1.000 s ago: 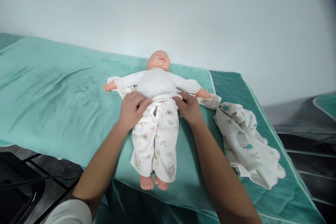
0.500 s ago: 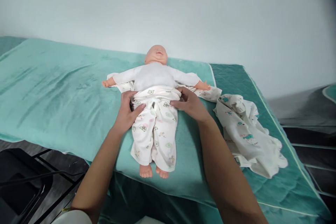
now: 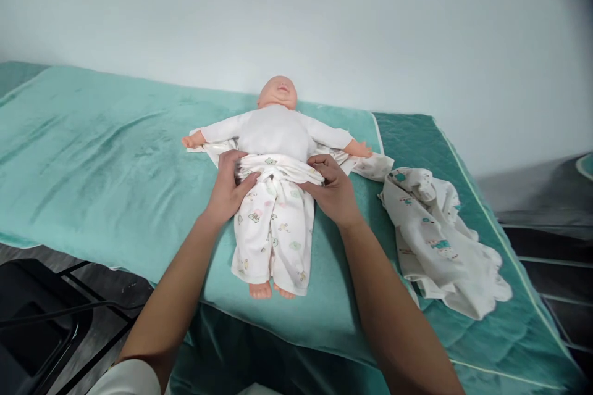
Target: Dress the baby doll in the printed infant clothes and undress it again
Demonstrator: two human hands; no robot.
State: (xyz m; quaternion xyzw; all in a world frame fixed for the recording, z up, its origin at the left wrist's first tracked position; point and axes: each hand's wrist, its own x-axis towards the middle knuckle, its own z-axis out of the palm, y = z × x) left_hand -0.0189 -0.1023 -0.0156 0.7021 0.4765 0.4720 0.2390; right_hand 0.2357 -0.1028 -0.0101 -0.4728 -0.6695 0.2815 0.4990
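Observation:
A baby doll [image 3: 277, 94] lies on its back with both arms spread, its upper body in white. Printed white baby pants [image 3: 273, 228] cover its legs, and its bare feet show below the cuffs. My left hand [image 3: 228, 188] grips the waistband at one side, thumb on the front and fingers at the edge. On the other side my right hand [image 3: 334, 190] pinches the bunched waistband between thumb and fingers. The waist fabric is folded and wrinkled between both hands. Beneath the doll's arms, more printed cloth [image 3: 373, 166] sticks out.
A crumpled printed white baby garment [image 3: 445, 247] lies to the right on a darker green quilted cover [image 3: 509, 327]. The light green sheet [image 3: 115, 166] spreads under the doll. A white wall [image 3: 296, 12] rises behind. A black chair [image 3: 41, 315] stands at lower left.
The waistband is more bunched and folded between my hands, and the pants and feet have shifted slightly upward in view. My right hand has moved a little down and left.

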